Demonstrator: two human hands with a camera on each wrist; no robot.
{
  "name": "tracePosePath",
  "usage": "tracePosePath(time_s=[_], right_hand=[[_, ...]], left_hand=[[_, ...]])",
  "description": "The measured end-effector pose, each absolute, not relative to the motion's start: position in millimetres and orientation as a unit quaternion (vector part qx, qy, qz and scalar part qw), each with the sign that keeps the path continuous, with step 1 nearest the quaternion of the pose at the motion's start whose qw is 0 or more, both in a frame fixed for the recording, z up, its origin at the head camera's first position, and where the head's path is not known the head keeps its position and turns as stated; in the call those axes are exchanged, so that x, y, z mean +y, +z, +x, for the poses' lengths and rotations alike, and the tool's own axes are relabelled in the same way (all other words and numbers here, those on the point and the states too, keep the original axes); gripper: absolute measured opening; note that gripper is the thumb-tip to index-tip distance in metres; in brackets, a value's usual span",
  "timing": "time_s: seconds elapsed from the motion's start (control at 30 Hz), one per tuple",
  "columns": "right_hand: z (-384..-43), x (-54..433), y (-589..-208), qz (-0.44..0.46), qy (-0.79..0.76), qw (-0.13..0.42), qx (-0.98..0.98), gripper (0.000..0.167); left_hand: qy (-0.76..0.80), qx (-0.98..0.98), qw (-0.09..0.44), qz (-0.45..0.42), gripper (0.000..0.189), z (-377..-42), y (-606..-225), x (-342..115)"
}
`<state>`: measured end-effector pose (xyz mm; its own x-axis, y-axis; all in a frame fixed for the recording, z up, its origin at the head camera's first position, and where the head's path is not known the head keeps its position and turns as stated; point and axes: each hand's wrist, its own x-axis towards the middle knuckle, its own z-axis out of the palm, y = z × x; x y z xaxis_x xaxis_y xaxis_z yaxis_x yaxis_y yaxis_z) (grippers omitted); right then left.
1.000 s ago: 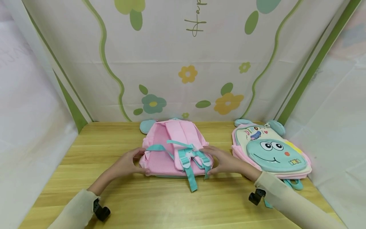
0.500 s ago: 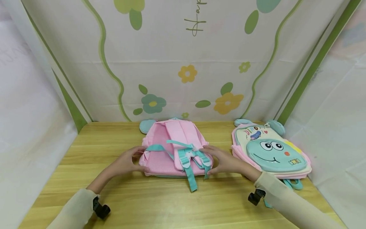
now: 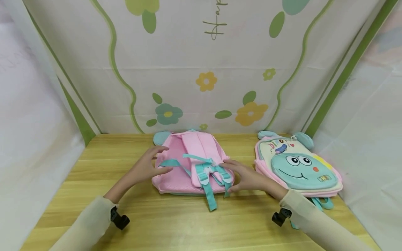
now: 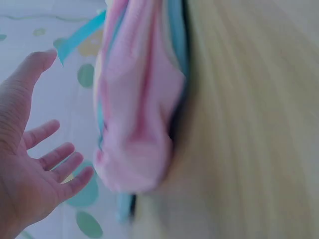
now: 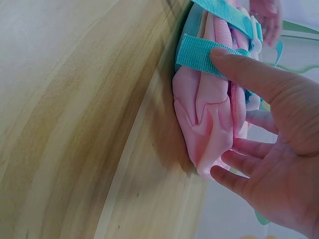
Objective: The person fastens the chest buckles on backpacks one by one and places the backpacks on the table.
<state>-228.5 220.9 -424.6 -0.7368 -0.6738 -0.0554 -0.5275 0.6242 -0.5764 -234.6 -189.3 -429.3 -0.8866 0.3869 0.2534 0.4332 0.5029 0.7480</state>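
A pink backpack [image 3: 179, 177] lies back side up on the wooden table, with shoulder straps, teal webbing [image 3: 208, 195] and white buckles on top. My left hand [image 3: 146, 167] hovers over the bag's left edge, fingers spread and holding nothing; the left wrist view shows a gap between it and the bag's side. At the bag's right side, my right hand [image 3: 248, 177] has its thumb against a teal strap end [image 5: 194, 55] and its fingertips by the pink side [image 5: 204, 114]. Its fingers are relaxed and do not wrap round anything.
A second backpack [image 3: 301, 170], with a smiling teal face on its front pocket, lies face up at the right of the wooden table [image 3: 176, 226]. A flower-printed cloth wall [image 3: 185, 59] stands behind, with pale cloth at both sides.
My left hand has come off the bag's left side, moving up and to the right over its edge. The right hand and both backpacks have stayed in place.
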Motion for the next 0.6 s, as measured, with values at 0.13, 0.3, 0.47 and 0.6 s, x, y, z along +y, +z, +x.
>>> tracePosePath(time_s=[0.13,0.3,0.47,0.6], right_hand=[[-229,220,-425,-0.339,-0.272,0.133,0.891,0.091],[-229,219,-424,-0.338,-0.27,0.131,0.892,0.091],[-229,219,-425,-0.331,-0.264,0.134,0.896,0.091],[-228,218,-425,-0.33,-0.26,0.133,0.898,0.091]], left_hand=[[-0.438,-0.855,0.061,-0.269,0.067,-239,-417,-167],[-0.428,-0.855,0.058,-0.288,0.062,-243,-409,-134],[-0.426,-0.849,0.039,-0.31,0.06,-247,-406,-105],[-0.422,-0.847,0.028,-0.321,0.058,-251,-407,-89]])
